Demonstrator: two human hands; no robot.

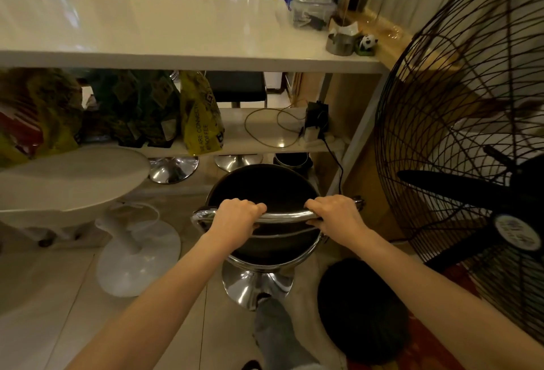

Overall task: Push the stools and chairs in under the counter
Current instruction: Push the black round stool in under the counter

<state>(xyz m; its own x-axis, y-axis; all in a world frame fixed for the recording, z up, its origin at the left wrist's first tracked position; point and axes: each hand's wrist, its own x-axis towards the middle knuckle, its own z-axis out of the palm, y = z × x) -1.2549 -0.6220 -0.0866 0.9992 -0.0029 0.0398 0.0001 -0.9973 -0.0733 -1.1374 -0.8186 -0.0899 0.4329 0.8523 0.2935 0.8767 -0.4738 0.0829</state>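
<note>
Closest to you, a trouser leg and foot reach toward the flared chrome base of the stool, and a round black cushion-topped seat sits low at your right, near the big black wire-caged floor fan.

Now the hands: your left hand curls over the curved chrome back rail of the black round-seated bar stool, and your right hand wraps the same rail further along. Both are closed round the bar, knuckles up, a hand on each side.

The stool stands just short of the glossy white counter, its seat front about level with the lower white shelf; whether the two touch I can't tell. So you're mid-step on this one, I'd say: gripped, lined up, push not finished.

Next move, as I read it: drive straight ahead and keep the rail level so the base slides rather than tips. Watch the black power cable hanging at the right.

To your left, a white moulded pedestal stool stands out from the counter and looks like the next job. Beyond the shelf, two chrome pedestal bases gleam on the far side.
</note>
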